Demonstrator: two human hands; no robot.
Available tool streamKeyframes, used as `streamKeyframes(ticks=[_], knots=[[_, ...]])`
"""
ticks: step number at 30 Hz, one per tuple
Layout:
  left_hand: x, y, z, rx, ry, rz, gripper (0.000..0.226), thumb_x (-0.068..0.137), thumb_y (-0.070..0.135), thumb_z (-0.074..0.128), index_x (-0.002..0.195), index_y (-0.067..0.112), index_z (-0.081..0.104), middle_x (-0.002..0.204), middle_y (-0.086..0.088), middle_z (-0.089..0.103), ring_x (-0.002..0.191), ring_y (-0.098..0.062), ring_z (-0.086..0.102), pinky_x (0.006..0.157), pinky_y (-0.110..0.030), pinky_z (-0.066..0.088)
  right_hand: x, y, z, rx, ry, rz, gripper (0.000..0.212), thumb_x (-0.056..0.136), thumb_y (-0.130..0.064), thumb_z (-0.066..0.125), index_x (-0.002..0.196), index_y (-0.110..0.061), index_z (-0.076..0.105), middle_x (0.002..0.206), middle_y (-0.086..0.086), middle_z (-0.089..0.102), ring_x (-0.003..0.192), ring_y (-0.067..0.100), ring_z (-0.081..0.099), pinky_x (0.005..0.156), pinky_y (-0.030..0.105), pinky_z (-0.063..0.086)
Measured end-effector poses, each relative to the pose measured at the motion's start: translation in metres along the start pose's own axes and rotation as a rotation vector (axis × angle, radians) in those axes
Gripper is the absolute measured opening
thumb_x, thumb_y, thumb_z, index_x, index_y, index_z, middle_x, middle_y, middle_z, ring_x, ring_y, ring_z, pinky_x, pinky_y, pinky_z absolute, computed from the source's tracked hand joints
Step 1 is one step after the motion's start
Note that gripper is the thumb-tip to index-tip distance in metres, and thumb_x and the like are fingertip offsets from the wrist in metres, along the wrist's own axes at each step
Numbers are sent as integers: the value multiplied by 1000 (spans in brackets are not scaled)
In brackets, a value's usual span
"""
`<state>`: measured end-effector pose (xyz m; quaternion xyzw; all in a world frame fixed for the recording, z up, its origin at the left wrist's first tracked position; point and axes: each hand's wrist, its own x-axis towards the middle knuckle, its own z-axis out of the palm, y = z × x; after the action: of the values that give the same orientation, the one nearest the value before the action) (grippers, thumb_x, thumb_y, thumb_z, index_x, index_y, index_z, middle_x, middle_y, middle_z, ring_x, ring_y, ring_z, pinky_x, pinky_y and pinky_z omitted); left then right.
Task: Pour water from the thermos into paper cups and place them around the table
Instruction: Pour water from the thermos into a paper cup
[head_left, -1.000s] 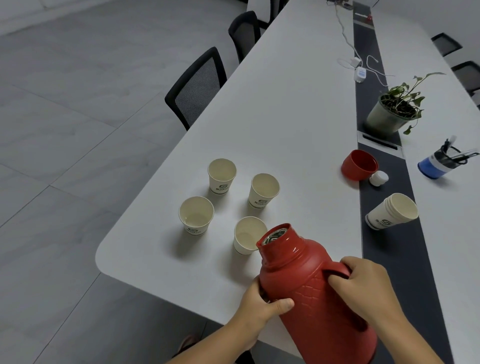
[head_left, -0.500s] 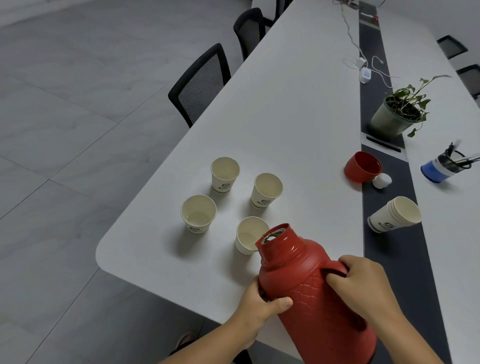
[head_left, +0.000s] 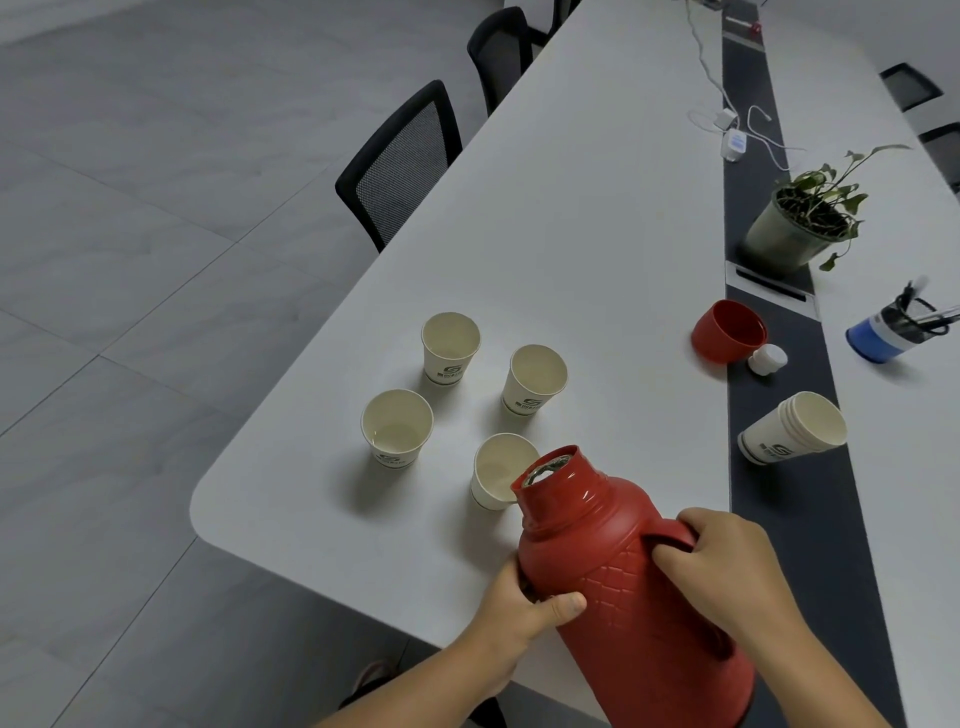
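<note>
A red thermos (head_left: 618, 587), uncapped, leans toward the upper left with its mouth over the rim of the nearest paper cup (head_left: 496, 470). My right hand (head_left: 727, 564) grips its handle and my left hand (head_left: 524, 608) holds its lower body, thumb across the front. Three more paper cups stand upright on the white table (head_left: 571, 234): one at the near left (head_left: 397, 427) holding some water, one at the far left (head_left: 450, 347), one at the far right (head_left: 535, 379). Whether water is flowing I cannot tell.
The thermos's red cap (head_left: 728, 338) and white stopper (head_left: 768, 359) lie beside a dark centre strip (head_left: 789, 519). A stack of spare cups (head_left: 792, 435) lies on its side there. A potted plant (head_left: 802, 223), a pen holder (head_left: 893, 332), cables and black chairs (head_left: 400, 161) are further off.
The thermos has tipped a little further toward the nearest cup, its mouth now lower over the rim. Both hands keep the same hold.
</note>
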<state>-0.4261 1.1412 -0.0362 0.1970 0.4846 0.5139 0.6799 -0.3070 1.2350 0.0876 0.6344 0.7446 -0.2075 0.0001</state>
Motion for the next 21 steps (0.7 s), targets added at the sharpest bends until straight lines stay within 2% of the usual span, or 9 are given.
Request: streamKeyframes(ticks=[10,14,21], knots=[[0,-1,1,-4,10,-1,79,43,36,78,115,18,49,115,-8,63,104,-16,62,84,-24,52,1,0,0,-6,-11,-8,28,72,-9,58,48,-9,44,45,3,45,48,16,41,45,28,25],[0,-1,1,-1,8,3,66,52,26,76,113,19,49,115,-7,63,103,-15,63,83,-24,52,0,1,-1,-3,-10,-8,29,72,-9,58,47,-10,43,45,3,45,47,16,41,44,27,25],[-1,-5,2,-12,1,-2,72,43,39,78,107,23,51,107,1,65,95,-7,65,76,-20,52,0,0,-1,-1,-7,-6,27,71,-9,58,48,-9,44,46,4,45,49,17,41,46,29,26]])
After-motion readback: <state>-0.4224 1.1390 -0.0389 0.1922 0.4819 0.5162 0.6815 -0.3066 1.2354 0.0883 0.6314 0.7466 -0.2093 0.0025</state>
